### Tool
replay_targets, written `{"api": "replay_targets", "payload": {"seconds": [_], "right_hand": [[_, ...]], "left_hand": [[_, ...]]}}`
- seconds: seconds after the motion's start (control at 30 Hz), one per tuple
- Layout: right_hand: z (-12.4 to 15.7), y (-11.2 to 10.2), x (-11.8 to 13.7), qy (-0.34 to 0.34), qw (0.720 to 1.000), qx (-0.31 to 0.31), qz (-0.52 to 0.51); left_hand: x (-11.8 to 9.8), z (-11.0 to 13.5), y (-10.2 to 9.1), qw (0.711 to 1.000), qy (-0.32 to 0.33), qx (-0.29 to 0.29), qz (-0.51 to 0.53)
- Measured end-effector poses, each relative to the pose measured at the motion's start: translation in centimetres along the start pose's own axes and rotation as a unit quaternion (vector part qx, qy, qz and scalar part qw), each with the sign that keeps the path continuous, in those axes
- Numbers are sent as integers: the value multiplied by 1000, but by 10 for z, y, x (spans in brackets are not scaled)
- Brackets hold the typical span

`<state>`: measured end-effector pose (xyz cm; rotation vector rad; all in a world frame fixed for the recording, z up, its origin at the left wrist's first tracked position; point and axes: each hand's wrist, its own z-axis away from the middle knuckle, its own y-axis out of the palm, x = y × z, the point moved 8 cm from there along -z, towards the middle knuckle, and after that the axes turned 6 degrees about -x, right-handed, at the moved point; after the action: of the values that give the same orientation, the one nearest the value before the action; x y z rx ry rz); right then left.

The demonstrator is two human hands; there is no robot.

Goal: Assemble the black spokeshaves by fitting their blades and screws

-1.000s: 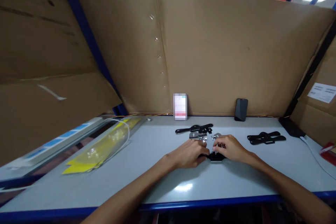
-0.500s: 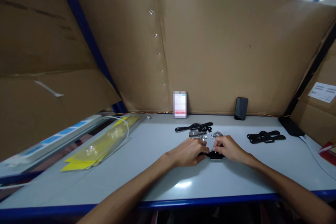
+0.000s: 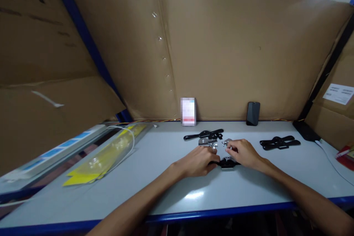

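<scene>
A black spokeshave body [image 3: 227, 166] with a small silver screw on top lies on the table before me. My left hand [image 3: 203, 160] is closed around its left handle. Just above its right side is my right hand [image 3: 243, 153], fingers curled and slightly apart, with nothing visible between them. Beyond the fingertips sit a silver metal plate [image 3: 206, 141], small thumbscrews [image 3: 212, 145] and another silver piece [image 3: 227, 141], partly hidden by the right hand. Behind these lies another black spokeshave body [image 3: 204, 134] with a small black part [image 3: 218, 136] beside it.
More black spokeshave bodies [image 3: 280, 142] lie at the right. A phone [image 3: 253, 113] and a lit screen [image 3: 188, 111] lean on the cardboard wall [image 3: 215, 51]. At left are a yellow plastic-wrapped packet [image 3: 102, 160] and a power strip [image 3: 63, 151]. A black adapter [image 3: 305, 131] with white cable is at far right.
My right hand has lifted off the spokeshave's middle and moved slightly up and away, uncovering the silver screw. My left hand keeps its grip.
</scene>
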<state>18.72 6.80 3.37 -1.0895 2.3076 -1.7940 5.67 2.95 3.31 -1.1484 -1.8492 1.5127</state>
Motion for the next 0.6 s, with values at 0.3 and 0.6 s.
{"api": "replay_targets", "payload": {"seconds": [0.3,0.6], "right_hand": [[-1,29,-10,54,967,89,-232],[3,11,8,-32,997,71,-29]], "left_hand": [[0,-1,0,1000,-10,16,-16],[1,-1,1,1000,-14,10,-10]]}}
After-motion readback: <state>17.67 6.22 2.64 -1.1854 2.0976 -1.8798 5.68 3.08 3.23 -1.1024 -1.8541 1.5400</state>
